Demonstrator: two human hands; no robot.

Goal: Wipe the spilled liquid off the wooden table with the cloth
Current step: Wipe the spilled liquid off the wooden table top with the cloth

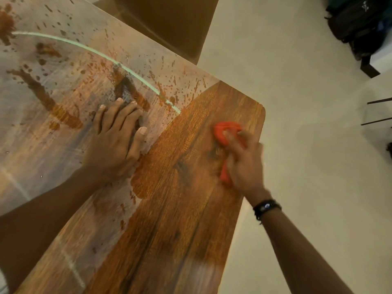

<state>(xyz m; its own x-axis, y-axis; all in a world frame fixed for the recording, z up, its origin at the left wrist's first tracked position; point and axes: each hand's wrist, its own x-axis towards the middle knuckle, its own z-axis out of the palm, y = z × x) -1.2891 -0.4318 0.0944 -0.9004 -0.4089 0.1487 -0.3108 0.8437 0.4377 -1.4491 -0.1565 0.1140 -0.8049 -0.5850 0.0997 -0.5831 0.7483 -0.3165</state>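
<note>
Cloth (224, 132), orange, bunched, sits at right of frame near the wooden surface (180, 209) corner, pressed down under the right hand (244, 164); grip clenched around it, motion-blurred. Left hand (114, 143) lies flat at centre, fingers extended, holding nothing. Spilled liquid (63, 85) films and spatters the upper left of the surface.

Table (180, 209) fills left and centre; floor (307, 145) to its right. L hand (115, 143) flat on table, mid-left, amid spill (63, 81) spread over table's left and far part. R hand (244, 164) near table's right edge, on cloth (226, 129). Bags (360, 26) on floor, far right.
</note>
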